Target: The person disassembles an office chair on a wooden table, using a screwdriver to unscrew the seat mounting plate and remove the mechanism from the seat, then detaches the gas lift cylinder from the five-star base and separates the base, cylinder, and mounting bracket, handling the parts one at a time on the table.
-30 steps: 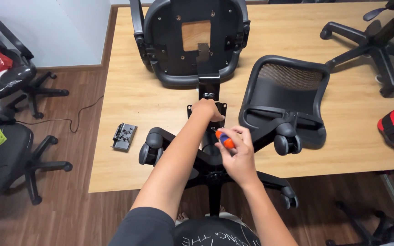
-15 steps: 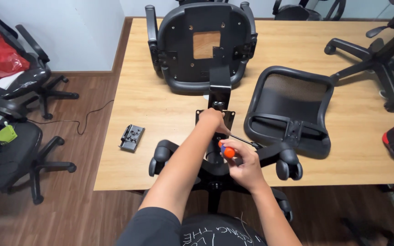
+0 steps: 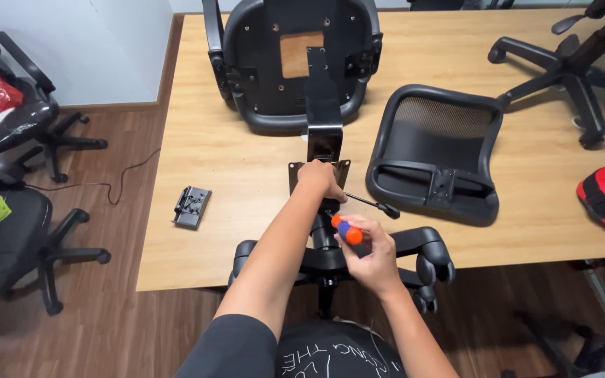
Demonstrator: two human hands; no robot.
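Screwdriver (image 3: 348, 232) with an orange and blue handle sits clenched in my right hand (image 3: 369, 255), just below the centre of the frame, its shaft hidden behind my fingers. My left hand (image 3: 320, 180) reaches further up, closed over the black metal mechanism plate (image 3: 318, 171) that sits on top of the chair base (image 3: 337, 262); whether it grips the plate or only presses on it I cannot tell. The two hands are near each other, the right one lower and a little to the right of the left. A thin black lever (image 3: 372, 204) with a knob at its end sticks out from the plate toward the right, between my hands. The base stands at the near edge of the wooden counter (image 3: 232, 161), its black legs and castors spreading out below both hands. Straight above my left hand, at the top centre of the frame, lies a black chair seat (image 3: 295, 63) turned underside up, with a bracket running down from it toward the plate. To the right of my hands a mesh chair backrest (image 3: 435, 150) lies flat on the counter. A small black metal part (image 3: 192, 206) lies to the left, well apart from my hands.
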